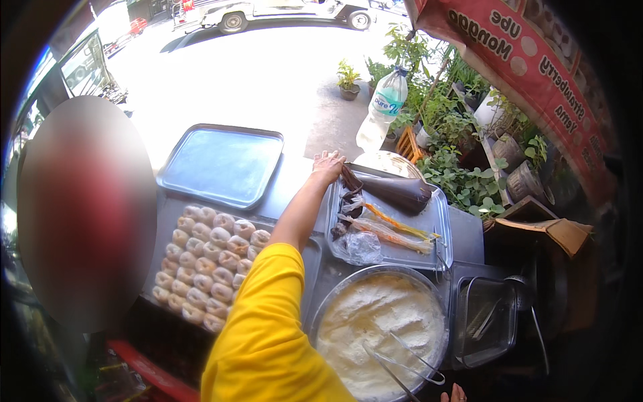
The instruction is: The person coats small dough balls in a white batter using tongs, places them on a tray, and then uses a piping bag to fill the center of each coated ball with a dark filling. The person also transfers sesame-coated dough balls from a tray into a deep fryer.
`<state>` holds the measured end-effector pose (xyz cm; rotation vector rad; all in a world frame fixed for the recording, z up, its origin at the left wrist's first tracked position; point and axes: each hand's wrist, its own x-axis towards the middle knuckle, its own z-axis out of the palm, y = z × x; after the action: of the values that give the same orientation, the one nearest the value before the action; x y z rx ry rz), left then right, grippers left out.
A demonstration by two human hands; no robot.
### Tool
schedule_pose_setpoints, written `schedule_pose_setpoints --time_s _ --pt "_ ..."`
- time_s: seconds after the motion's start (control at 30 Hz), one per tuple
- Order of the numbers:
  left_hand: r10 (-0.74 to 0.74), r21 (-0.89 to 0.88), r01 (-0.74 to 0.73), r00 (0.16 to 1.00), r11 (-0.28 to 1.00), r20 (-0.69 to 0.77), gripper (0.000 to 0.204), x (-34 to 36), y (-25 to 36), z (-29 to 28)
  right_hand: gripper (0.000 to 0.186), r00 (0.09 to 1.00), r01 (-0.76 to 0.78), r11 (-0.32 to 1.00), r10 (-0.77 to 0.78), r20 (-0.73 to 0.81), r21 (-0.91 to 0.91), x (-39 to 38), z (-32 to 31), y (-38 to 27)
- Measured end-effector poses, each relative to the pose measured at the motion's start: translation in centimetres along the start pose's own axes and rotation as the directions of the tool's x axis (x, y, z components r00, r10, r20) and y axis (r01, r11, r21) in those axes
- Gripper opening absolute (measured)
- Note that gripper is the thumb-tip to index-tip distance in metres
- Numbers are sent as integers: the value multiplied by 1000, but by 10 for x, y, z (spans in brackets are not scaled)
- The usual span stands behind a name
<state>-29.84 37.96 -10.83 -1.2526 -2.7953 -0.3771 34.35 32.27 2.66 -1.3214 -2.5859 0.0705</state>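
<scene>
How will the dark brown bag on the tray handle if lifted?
The dark brown bag looks full and rounded, so probably heavy for its size. Its gathered end, by the left hand, is creased and thin, so likely floppy. The shiny skin may let it slide on the smooth metal tray.

The grey metal table (467,236) carries a shallow bluish tray (221,166) at its far left, a second tray (312,262) nearer in on that side, a third tray (439,213) towards the far right, and, just in front of this, a wide round bowl (382,269) with a rectangular container (485,357) beside it.
</scene>
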Motion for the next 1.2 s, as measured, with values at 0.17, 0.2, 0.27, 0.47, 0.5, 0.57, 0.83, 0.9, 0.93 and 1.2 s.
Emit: schedule_pose_setpoints --time_s 0.17,0.2,0.27,0.47,0.5,0.57,0.83,0.9,0.93,1.2 --pt "103 172 -153 957 973 270 30 15 5 -23 29 999 18 999 -16 48 -49 21 -26 -37" --pt "184 173 -237 944 956 275 25 14 6 -37 30 998 59 998 -58 30 -37 33 -32 -44" --pt "335 155 -364 924 919 184 22 9 17 -69 32 989 149 989 -149 5 14 66 -42 -63" --pt "699 255 -675 716 692 -1 16 -47 75 -168 35 778 628 762 -619 -110 156 192 -27 -160" --pt "732 284 -694 680 662 -45 16 -59 81 -182 38 747 663 711 -647 -149 235 217 -16 -182" --pt "788 380 -695 579 611 -207 16 -84 89 -204 40 725 686 643 -642 -249 340 265 5 -224" --pt "856 615 -597 391 515 -338 14 -135 70 -278 17 765 357 347 -642 -58 867 307 3 -303" --pt "826 667 -513 472 541 -307 17 -148 66 -290 20 752 500 402 -642 -154 767 294 -3 -313" --pt "819 689 -477 479 545 -317 17 -154 62 -296 22 733 549 384 -648 -208 743 289 -5 -320" --pt "786 585 -535 506 609 -356 13 -191 10 -330 36 702 589 137 -575 -420 797 260 39 -384"
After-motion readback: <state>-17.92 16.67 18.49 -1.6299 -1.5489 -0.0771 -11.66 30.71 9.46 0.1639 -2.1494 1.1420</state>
